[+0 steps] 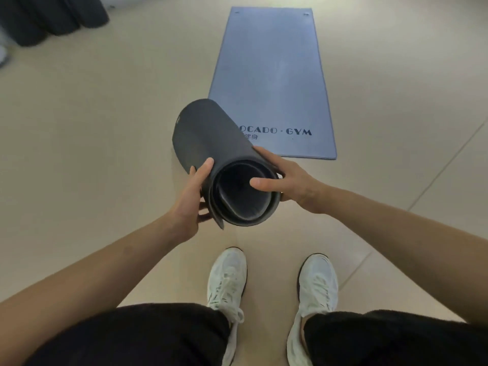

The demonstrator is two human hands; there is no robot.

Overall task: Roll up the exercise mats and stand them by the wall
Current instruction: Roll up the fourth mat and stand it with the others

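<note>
Both hands hold the roll [211, 143] off the floor: left hand [191, 199] wrapped around its near end, right hand [285, 180] across the open mouth. Its long axis points far-left, toward the stood rolls [47, 17]. A flat mat [272, 75] lies beyond.

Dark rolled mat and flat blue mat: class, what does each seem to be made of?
Dark grey rolled mat: probably matte foam or rubber; thick layers show at its open end. Flat blue mat: likely smooth foam or vinyl, with a faint sheen and printed lettering.
</note>
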